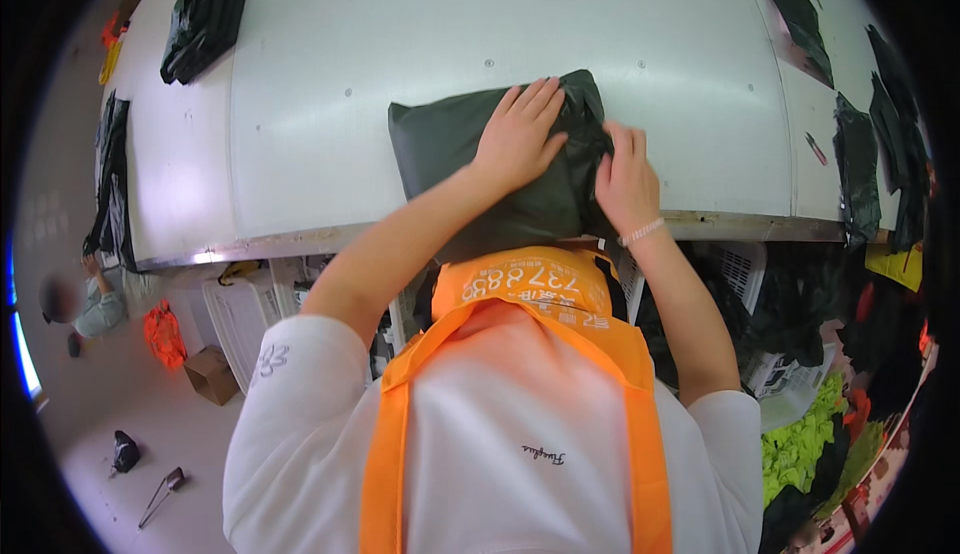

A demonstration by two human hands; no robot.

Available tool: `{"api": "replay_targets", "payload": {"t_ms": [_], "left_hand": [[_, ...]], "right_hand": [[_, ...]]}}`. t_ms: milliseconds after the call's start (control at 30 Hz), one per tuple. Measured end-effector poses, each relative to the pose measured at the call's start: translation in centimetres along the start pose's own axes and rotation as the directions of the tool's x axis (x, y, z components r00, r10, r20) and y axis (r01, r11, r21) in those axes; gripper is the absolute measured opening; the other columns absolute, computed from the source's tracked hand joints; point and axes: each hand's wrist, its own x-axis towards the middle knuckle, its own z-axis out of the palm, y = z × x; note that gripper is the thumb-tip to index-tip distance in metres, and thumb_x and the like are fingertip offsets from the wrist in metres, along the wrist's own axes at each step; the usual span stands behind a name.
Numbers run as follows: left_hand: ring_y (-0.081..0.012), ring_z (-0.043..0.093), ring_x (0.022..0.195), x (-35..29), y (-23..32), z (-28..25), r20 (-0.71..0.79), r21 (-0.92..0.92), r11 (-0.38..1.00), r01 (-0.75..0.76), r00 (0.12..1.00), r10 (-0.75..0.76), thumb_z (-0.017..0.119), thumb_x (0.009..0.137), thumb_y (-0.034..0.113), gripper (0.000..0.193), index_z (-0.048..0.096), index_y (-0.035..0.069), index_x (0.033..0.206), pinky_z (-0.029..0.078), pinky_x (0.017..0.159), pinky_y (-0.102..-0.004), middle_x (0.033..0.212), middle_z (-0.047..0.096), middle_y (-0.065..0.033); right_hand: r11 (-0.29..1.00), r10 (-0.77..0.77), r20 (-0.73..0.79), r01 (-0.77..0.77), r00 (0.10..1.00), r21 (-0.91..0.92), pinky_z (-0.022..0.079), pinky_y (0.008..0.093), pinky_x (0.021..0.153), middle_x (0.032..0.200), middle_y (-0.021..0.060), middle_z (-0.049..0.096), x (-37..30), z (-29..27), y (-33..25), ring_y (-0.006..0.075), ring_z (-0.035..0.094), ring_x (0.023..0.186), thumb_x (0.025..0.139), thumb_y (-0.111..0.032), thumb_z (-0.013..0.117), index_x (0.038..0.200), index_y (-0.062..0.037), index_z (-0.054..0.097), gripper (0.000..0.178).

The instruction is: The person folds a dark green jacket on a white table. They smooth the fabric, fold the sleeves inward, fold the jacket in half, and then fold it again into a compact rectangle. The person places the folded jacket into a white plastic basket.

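A folded bundle of smooth dark green fabric (455, 139) lies on the table in front of me, its near edge against my orange apron (530, 279). My left hand (520, 136) rests on top of it, with its fingers stretched out and thumb apart, pressing near the far right part. At the right edge, my right hand (627, 174) has its fingers curled and closed on a gathered, creased fold of the same fabric. Some of the right fingertips are hidden by the fold. A pale bracelet (641, 232) circles my right wrist.
A stack of folded dark fabric (205, 26) sits at the table's far left. More dark pieces (857, 164) lie on the right, near small red-handled snips (817, 149). White baskets (242, 309) stand below the table (330, 174). Another person (98, 304) is at the left.
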Motion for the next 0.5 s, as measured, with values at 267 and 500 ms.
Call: {"api": "replay_targets", "payload": {"t_ms": [267,500], "left_hand": [[-0.0267,0.043,0.121,0.7,-0.1,2.0,0.104,0.232,0.96,-0.159,0.985,0.138,0.055,0.084,0.025,0.045,0.053,-0.002,0.12,0.033,0.104,-0.0367,0.125,0.051,-0.0139],[-0.0343,0.044,0.116,0.8,-0.3,3.8,0.26,0.268,0.96,-0.076,0.966,0.004,0.053,0.077,0.024,0.032,0.06,-0.002,0.095,0.033,0.1,-0.042,0.108,0.056,-0.017]], "right_hand": [[0.974,0.015,0.171,0.024,0.985,-0.223,0.05,0.0432,0.066,0.082,0.0139,0.06,5.3,1.9,2.8,0.0338,0.061,0.076,0.085,-0.011,0.051,0.085,-0.0049,0.058,0.01],[0.972,-0.154,0.248,0.192,0.956,-0.138,0.05,0.0417,0.065,0.079,0.0127,0.06,6.0,3.7,-1.0,0.0323,0.061,0.074,0.081,-0.011,0.048,0.079,-0.0052,0.057,0.011]]}}
